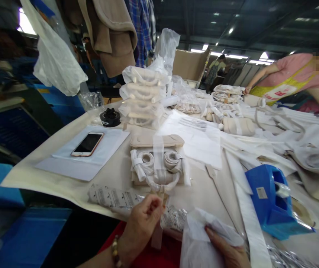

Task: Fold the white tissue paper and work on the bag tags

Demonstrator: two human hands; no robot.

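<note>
A beige handbag lies on the table in front of me, a white wrapping strip around its middle. Its rolled straps and handle face me. Just below the handle, my left hand is closed in a pinch around a thin beige strip that hangs beneath the fingers. The strip's upper end appears to run to the handle. At lower right, my right hand grips a thin, translucent white sheet or pouch, thumb on top; the other fingers are hidden behind it.
A printed silver-grey wrapped roll lies along the near edge. To the left is a phone on white paper. Several bagged handbags are stacked behind. A blue tape dispenser stands right; a co-worker is across the table.
</note>
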